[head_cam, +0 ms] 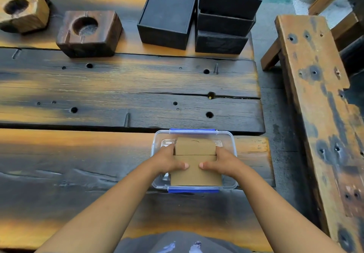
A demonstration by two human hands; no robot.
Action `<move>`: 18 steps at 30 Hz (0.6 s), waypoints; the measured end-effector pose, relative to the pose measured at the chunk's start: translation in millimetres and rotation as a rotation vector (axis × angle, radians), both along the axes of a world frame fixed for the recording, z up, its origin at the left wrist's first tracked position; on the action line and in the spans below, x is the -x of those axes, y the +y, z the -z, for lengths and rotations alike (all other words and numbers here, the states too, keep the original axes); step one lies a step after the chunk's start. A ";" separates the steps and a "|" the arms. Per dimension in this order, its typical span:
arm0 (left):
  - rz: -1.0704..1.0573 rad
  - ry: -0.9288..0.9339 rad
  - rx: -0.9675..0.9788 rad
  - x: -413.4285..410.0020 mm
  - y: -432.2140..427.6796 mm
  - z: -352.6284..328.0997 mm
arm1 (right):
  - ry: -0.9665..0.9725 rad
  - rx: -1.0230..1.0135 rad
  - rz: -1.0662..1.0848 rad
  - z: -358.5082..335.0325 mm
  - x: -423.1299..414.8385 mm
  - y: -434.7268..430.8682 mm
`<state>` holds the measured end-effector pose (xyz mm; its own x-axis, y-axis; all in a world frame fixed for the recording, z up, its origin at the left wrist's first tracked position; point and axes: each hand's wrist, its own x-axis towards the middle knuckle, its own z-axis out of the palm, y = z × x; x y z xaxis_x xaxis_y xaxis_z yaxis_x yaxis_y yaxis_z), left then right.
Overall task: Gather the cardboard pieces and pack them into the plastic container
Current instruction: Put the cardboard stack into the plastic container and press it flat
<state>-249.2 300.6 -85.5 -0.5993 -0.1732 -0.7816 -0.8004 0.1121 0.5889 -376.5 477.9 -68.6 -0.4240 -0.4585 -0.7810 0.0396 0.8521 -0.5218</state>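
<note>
A clear plastic container (232, 148) with blue clips on its far and near sides stands on the wooden table near its right end. Brown cardboard pieces (195, 172) lie stacked inside it, a smaller piece (195, 145) toward the far side. My left hand (169, 161) grips the stack's left edge, thumb on top. My right hand (221, 161) grips the right edge the same way. Both hands reach into the container.
Black boxes (167, 16) stand at the table's far right, a stack of them (224, 22) holding more cardboard bits. Two wooden blocks with round holes (88, 32) sit at the far left. A wooden bench (319, 105) runs along the right of the table.
</note>
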 end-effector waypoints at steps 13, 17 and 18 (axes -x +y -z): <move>0.081 0.023 0.077 -0.2 3.2 6.8 | 0.093 -0.034 -0.048 3.3 3.1 -3.5; 0.138 -0.040 0.107 4.1 0.1 8.8 | 0.046 0.001 -0.031 3.2 2.0 -3.9; 0.158 -0.056 0.105 5.0 -1.8 8.9 | 0.032 0.008 -0.019 3.3 2.3 -3.5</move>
